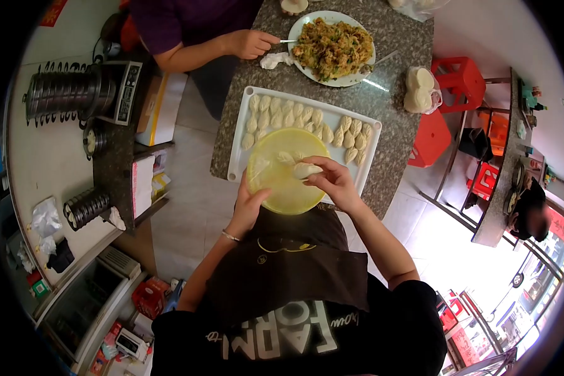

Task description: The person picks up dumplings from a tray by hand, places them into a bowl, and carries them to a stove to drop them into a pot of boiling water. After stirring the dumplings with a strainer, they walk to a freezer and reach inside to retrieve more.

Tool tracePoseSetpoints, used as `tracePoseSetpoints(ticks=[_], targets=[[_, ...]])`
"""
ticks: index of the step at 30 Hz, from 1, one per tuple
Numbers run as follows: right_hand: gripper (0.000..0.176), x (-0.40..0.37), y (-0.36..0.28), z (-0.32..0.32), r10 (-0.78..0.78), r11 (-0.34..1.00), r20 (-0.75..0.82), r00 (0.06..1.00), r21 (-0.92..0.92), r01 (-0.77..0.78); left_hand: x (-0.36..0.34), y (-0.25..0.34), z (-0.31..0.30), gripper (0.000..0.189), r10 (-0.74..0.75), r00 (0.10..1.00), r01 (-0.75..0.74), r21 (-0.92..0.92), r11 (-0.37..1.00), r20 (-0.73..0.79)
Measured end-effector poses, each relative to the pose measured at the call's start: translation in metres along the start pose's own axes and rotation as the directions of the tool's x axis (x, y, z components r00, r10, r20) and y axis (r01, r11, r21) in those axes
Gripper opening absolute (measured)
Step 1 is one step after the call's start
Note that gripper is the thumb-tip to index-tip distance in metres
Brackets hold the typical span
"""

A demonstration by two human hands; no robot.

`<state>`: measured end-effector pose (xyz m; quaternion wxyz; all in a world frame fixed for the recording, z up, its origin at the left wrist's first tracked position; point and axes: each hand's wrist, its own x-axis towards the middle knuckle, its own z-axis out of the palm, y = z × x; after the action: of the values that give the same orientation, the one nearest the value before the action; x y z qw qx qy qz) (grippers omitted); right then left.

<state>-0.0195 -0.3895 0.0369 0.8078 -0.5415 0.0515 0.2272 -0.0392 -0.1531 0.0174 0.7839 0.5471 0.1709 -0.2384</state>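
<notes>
My left hand (252, 203) grips the left rim of a round yellow basin (282, 188), held over the front edge of a white tray (237, 141). Between the fingers of my right hand (333, 182) is a pale dumpling (306, 170), above the right part of the basin. A couple more dumplings (286, 157) lie inside the basin near its middle. On the tray, rows of pleated dumplings (287, 114) fill the back left, and a separate group (351, 139) sits at the right. The basin hides part of the tray.
Across the stone counter (395, 144), another person's hand (252, 44) holds a utensil at a plate of filling (332, 50). Stacked round wrappers (419, 88) lie at the right edge. Red stools (459, 81) stand beyond; steamers (69, 92) are at the left.
</notes>
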Motion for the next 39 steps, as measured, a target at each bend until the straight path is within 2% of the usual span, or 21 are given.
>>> tracePoseSetpoints(ticks=[1,3,6,12,16,18,19,20,21,22,23,25,27,29,33,35,37,39], targets=[[0.036,0.001,-0.002,-0.001,-0.005,1.000,-0.002,1.000,-0.003,0.005,0.001,0.001,0.001,0.061,0.003,1.000,-0.003,0.000,1.000,0.005],[0.037,0.000,-0.004,-0.003,-0.027,0.992,-0.029,0.999,0.125,0.031,0.000,0.003,0.003,0.060,-0.005,1.000,0.005,-0.005,1.000,0.000],[0.041,-0.002,-0.012,0.000,-0.062,0.989,-0.038,0.997,0.130,0.067,0.000,0.004,0.003,0.060,-0.016,1.000,0.016,-0.002,1.000,0.016],[0.047,-0.008,-0.019,0.000,-0.110,0.994,-0.008,0.994,0.019,0.110,-0.001,-0.001,0.000,0.060,-0.028,0.999,0.029,-0.037,0.999,0.025],[0.047,-0.008,-0.018,0.000,-0.123,0.992,-0.002,0.992,0.016,0.123,-0.002,-0.004,-0.003,0.060,-0.025,0.999,0.026,-0.048,0.999,0.033],[0.044,-0.010,-0.025,0.000,0.066,0.989,0.009,0.998,-0.133,-0.064,-0.002,-0.004,-0.003,0.060,-0.016,0.999,0.017,-0.040,0.999,0.036],[0.044,-0.010,-0.025,0.002,0.064,0.989,0.008,0.998,-0.134,-0.062,-0.002,-0.004,-0.002,0.060,-0.014,0.999,0.016,-0.040,0.999,0.038],[0.042,-0.007,-0.022,0.006,-0.053,0.931,0.027,0.998,-0.360,0.059,-0.002,-0.003,-0.001,0.060,-0.023,0.999,0.024,-0.037,0.999,0.028],[0.041,-0.005,-0.019,0.009,-0.163,0.806,0.070,0.984,-0.565,0.174,-0.001,-0.003,0.000,0.060,-0.030,0.999,0.031,-0.034,0.999,0.021],[0.040,-0.003,-0.010,0.010,-0.303,0.628,0.154,0.940,-0.710,0.319,0.000,-0.004,0.000,0.060,-0.029,0.999,0.030,-0.035,0.999,0.029],[0.040,-0.004,-0.006,0.013,-0.305,0.624,0.149,0.941,-0.714,0.316,0.000,-0.007,-0.001,0.060,-0.025,0.999,0.025,-0.006,1.000,0.028],[0.038,-0.007,-0.002,0.021,-0.188,0.621,0.181,0.965,-0.740,0.259,-0.001,-0.009,-0.002,0.060,-0.025,0.999,0.024,0.020,1.000,0.034],[0.034,-0.006,0.004,0.024,-0.197,0.589,0.188,0.962,-0.762,0.270,-0.001,-0.010,-0.003,0.060,-0.060,0.998,0.061,-0.039,0.997,0.019],[0.031,-0.005,0.008,0.022,-0.286,0.489,0.259,0.923,-0.788,0.373,0.000,-0.014,-0.010,0.060,-0.065,0.997,0.067,-0.056,0.996,0.029],[0.028,0.003,-0.001,0.007,-0.357,0.525,0.241,0.902,-0.747,0.407,0.001,-0.024,-0.018,0.052,-0.028,1.000,0.027,-0.056,0.998,-0.014],[0.026,0.014,-0.001,-0.019,-0.233,0.718,-0.109,0.966,-0.690,0.095,0.001,-0.026,-0.022,0.053,-0.042,0.999,0.040,-0.069,0.997,-0.027],[0.024,0.035,0.015,-0.060,-0.258,0.752,-0.315,0.914,-0.659,-0.015,-0.002,-0.026,-0.023,0.054,-0.058,0.997,0.054,-0.083,0.995,-0.044],[0.026,0.059,0.030,-0.091,-0.149,0.849,-0.482,0.863,-0.510,-0.138,-0.003,-0.024,-0.023,0.056,-0.052,0.998,0.047,-0.127,0.991,-0.036]])
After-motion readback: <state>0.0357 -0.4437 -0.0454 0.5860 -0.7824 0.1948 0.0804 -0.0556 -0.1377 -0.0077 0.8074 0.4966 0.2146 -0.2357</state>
